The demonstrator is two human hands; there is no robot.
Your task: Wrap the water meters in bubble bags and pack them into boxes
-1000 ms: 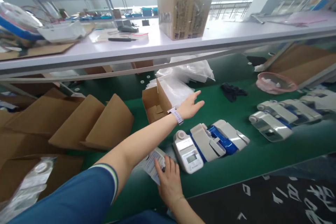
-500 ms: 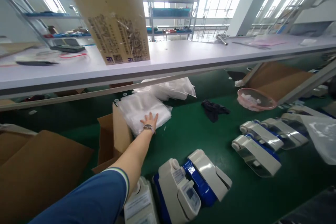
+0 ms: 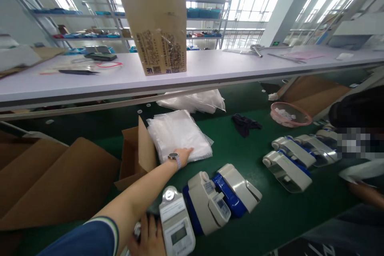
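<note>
Compared with half a second ago, the plastic bags (image 3: pixel 174 130) lie flatter and closer, beside the open carton (image 3: pixel 147 146). Left hand (image 3: pixel 183 155) is stretched to their near edge, can't tell if it's pinching; right hand's (image 3: pixel 150 238) by the white meter (image 3: pixel 177 218), grip hidden.

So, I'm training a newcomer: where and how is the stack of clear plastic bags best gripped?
Probably pinch the bag stack at its near right corner, from the right: it lies flat with loose edges there, while the open carton crowds its left side.
</note>
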